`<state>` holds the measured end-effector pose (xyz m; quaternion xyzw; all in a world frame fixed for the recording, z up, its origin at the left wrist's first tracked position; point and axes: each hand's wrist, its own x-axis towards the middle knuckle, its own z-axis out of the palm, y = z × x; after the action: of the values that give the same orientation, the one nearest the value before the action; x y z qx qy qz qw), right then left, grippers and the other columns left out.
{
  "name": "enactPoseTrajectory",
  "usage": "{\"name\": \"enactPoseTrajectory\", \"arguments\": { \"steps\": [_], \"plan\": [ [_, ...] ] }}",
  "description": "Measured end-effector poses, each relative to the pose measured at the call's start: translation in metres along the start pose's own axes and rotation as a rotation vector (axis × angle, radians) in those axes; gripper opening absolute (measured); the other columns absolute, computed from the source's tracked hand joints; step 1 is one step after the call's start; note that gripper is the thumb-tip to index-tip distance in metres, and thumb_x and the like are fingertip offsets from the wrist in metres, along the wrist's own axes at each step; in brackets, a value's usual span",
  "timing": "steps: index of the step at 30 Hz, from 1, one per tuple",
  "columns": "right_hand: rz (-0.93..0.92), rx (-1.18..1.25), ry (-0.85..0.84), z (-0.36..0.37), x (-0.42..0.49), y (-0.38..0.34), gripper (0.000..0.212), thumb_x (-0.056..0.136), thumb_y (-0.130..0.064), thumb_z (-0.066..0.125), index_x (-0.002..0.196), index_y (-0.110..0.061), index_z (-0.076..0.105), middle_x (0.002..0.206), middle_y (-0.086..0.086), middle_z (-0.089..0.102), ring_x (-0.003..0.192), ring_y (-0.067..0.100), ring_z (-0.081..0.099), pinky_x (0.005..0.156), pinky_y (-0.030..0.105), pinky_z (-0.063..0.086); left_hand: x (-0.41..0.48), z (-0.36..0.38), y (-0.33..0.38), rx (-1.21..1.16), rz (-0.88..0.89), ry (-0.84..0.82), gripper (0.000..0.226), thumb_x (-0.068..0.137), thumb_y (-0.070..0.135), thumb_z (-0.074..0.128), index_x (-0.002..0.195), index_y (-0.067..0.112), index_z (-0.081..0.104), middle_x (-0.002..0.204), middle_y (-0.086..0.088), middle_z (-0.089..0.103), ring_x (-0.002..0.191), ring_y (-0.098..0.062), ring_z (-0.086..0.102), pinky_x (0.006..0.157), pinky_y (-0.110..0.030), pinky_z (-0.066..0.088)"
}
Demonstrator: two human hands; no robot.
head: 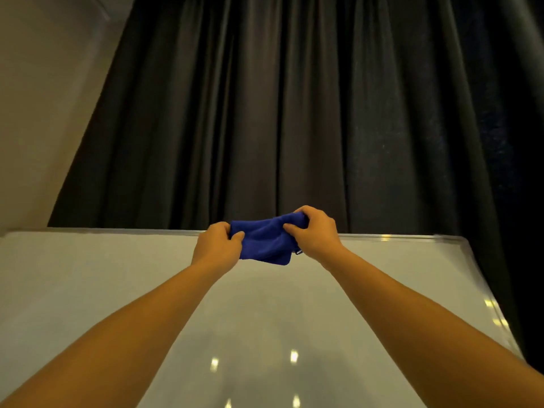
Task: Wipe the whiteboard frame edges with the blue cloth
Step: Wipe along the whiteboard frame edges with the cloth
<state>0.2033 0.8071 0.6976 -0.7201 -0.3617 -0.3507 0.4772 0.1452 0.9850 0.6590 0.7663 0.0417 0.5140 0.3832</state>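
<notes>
The blue cloth (pixel 265 240) is bunched and stretched between both hands, right at the whiteboard's top edge. My left hand (pixel 216 247) pinches its left end; my right hand (pixel 313 234) grips its right end, fingers curled over the top. The whiteboard (pixel 103 284) fills the lower half of the view, its metal frame (pixel 397 237) running along the top and down the right side. The part of the top frame behind the cloth and hands is hidden.
A dark pleated curtain (pixel 294 113) hangs directly behind the board. A beige wall (pixel 38 98) shows at the upper left. Ceiling lights reflect on the board surface near the bottom.
</notes>
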Motion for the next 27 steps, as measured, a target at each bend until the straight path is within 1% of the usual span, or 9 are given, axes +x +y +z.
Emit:
{"name": "enactPoseTrajectory", "arguments": {
  "steps": [7,11,15,18,20,22,24,25,27],
  "plan": [
    [-0.033,-0.174,0.110,0.113,0.049,0.032,0.011,0.093,-0.018,0.065,0.094,-0.023,0.055,0.086,-0.006,0.058,0.072,0.007,0.056,0.055,0.013,0.042,0.083,0.014,-0.090,0.104,0.060,0.032,0.027,0.096,0.031,0.055,0.111,0.010,0.060,0.104,-0.011,0.066,0.093,-0.028,0.064,0.082,-0.043,0.056],
    [-0.043,-0.372,0.198,0.149,0.077,0.044,0.020,0.093,-0.020,0.063,0.112,-0.015,0.057,0.106,0.006,0.061,0.091,0.021,0.061,0.075,0.030,0.054,0.124,0.023,-0.120,0.142,0.139,0.031,0.030,0.096,0.034,0.054,0.112,0.009,0.059,0.106,-0.011,0.066,0.094,-0.028,0.063,0.084,-0.045,0.056],
    [-0.201,-0.869,0.140,0.186,0.091,0.053,0.054,0.092,-0.016,0.063,0.141,-0.022,0.041,0.132,0.015,0.042,0.111,0.033,0.050,0.087,0.044,0.052,0.154,0.030,-0.146,0.255,0.150,0.078,0.033,0.098,0.038,0.046,0.106,0.009,0.059,0.103,-0.012,0.067,0.095,-0.031,0.061,0.086,-0.045,0.050],
    [-0.236,-1.247,0.051,0.214,0.087,0.061,0.067,0.083,-0.026,0.074,0.141,-0.023,0.040,0.144,0.015,0.035,0.126,0.037,0.037,0.100,0.044,0.040,0.163,0.043,-0.164,0.226,0.110,0.053,0.035,0.098,0.039,0.044,0.108,0.008,0.058,0.106,-0.014,0.067,0.097,-0.031,0.060,0.089,-0.043,0.047],
    [-0.347,-1.250,0.076,0.234,0.084,0.060,0.061,0.077,-0.028,0.079,0.131,-0.020,0.051,0.139,0.015,0.044,0.123,0.037,0.042,0.098,0.046,0.039,0.169,0.049,-0.171,0.201,0.122,0.078,0.035,0.098,0.039,0.045,0.105,0.009,0.060,0.103,-0.014,0.068,0.096,-0.031,0.060,0.089,-0.043,0.046],
    [-0.447,-1.080,0.082,0.259,0.080,0.066,0.049,0.084,-0.027,0.069,0.130,-0.018,0.054,0.137,0.014,0.051,0.123,0.036,0.047,0.099,0.046,0.041,0.177,0.052,-0.177,0.145,0.115,0.110,0.034,0.097,0.040,0.046,0.100,0.010,0.062,0.100,-0.013,0.068,0.094,-0.031,0.060,0.087,-0.042,0.043],
    [-0.364,-0.923,-0.033,0.274,0.076,0.075,0.062,0.096,-0.042,0.046,0.151,-0.019,0.029,0.158,0.010,0.029,0.146,0.036,0.021,0.118,0.048,0.018,0.183,0.053,-0.179,0.049,0.101,0.141,0.034,0.097,0.041,0.047,0.099,0.011,0.063,0.099,-0.013,0.069,0.093,-0.030,0.059,0.085,-0.041,0.041],
    [-0.311,-0.942,-0.094,0.276,0.076,0.084,0.071,0.097,-0.053,0.036,0.155,-0.021,0.012,0.164,0.005,0.009,0.150,0.032,-0.001,0.121,0.047,0.001,0.184,0.056,-0.180,0.009,0.099,0.149,0.033,0.097,0.040,0.047,0.100,0.012,0.063,0.100,-0.012,0.069,0.094,-0.029,0.060,0.086,-0.041,0.042],
    [-0.313,-1.045,-0.147,0.271,0.079,0.101,0.081,0.093,-0.069,0.023,0.155,-0.025,-0.006,0.163,0.000,-0.012,0.147,0.025,-0.023,0.120,0.046,-0.013,0.184,0.064,-0.184,-0.009,0.125,0.159,0.033,0.098,0.039,0.045,0.107,0.012,0.062,0.107,-0.012,0.067,0.100,-0.029,0.058,0.089,-0.042,0.042]
  ]
}}
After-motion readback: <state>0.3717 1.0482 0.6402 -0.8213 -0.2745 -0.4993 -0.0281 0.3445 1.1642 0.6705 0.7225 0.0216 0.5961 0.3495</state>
